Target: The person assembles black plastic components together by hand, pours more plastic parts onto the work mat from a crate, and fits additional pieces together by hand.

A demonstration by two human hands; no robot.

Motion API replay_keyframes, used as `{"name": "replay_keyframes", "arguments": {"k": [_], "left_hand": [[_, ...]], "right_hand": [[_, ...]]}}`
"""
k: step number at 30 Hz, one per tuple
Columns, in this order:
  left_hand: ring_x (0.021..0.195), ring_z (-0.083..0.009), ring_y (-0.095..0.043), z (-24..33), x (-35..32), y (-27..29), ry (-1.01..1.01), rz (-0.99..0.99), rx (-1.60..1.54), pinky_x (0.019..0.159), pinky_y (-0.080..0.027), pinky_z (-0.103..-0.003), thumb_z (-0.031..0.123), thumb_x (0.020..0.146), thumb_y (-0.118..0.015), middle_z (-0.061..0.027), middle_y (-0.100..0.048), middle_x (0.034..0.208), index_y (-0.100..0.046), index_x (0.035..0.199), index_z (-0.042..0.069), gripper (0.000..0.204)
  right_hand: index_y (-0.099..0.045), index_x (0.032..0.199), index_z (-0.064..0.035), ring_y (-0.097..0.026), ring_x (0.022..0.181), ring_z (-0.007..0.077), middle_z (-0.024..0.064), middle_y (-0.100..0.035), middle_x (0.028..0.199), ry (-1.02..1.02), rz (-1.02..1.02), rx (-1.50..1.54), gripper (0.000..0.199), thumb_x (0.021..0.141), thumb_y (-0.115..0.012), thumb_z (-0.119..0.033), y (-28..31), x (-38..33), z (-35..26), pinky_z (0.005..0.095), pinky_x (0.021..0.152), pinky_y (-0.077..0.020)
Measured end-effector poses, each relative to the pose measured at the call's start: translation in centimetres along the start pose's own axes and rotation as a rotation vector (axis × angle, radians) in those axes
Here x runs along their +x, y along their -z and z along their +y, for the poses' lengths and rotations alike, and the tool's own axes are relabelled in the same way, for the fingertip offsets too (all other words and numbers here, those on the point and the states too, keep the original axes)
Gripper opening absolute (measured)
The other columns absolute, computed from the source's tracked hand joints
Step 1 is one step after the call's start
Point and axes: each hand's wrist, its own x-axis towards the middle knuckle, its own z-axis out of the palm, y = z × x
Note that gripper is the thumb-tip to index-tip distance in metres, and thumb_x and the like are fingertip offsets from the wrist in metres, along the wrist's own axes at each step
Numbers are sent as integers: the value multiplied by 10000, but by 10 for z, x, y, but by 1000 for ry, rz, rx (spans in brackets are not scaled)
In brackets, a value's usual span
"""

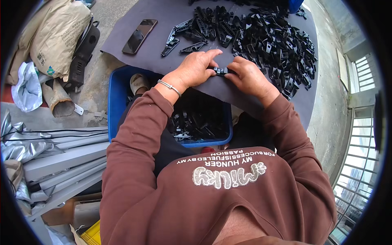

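Observation:
Between my two hands, just above the near part of the grey table top (pixel 228 87), is a small black plastic part (pixel 221 71). My left hand (pixel 197 68) pinches its left end between thumb and fingers, with the index finger stretched out above. On the other end, the thumb and bent fingers of my right hand (pixel 248 76) are closed. My fingers hide much of the part's shape. Right beyond my right hand spreads a large heap of small black plastic pieces (pixel 277 49). Longer black slotted pieces (pixel 200 26) lie past my left hand.
A dark phone (pixel 140 36) lies at the table's left. Below the near edge, a blue bin (pixel 115 102) holds black parts. Paper sacks (pixel 61 36) and a black machine (pixel 83 57) stand at left, above long grey-white strips (pixel 69 157). A barred window (pixel 353 163) is at right.

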Motion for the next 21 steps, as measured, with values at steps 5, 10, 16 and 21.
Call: {"name": "replay_keyframes", "arguments": {"k": [5,10,16,21], "left_hand": [[900,-264,-682,6,2,-9,-35,9,-30,826,-538,-355,2,730,-737,-110,-710,980,-504,1322,112,646],[951,-270,-649,4,-8,8,-120,25,44,856,-524,-365,51,754,-734,-94,-691,1037,-505,1325,124,619],[996,-249,-619,-17,-5,26,110,432,611,886,-506,-363,101,793,-718,-85,-670,1077,-536,1287,116,527],[938,-260,-626,-7,4,15,177,213,166,861,-512,-361,113,804,-715,-93,-676,996,-612,1152,73,366]], "right_hand": [[-653,897,-20,-613,811,341,147,-590,873,47,-48,-42,192,808,-687,-187,-7,2,2,419,708,-512],[-647,888,-32,-620,808,332,142,-591,886,-13,3,-136,202,822,-676,-221,-1,-5,-19,417,697,-515],[-658,996,-59,-619,790,328,135,-587,902,-241,248,-438,212,850,-661,-212,4,-9,-2,403,689,-520],[-663,978,-92,-628,836,298,115,-594,958,-113,180,-449,186,839,-661,-215,-10,-2,10,407,691,-524]]}}
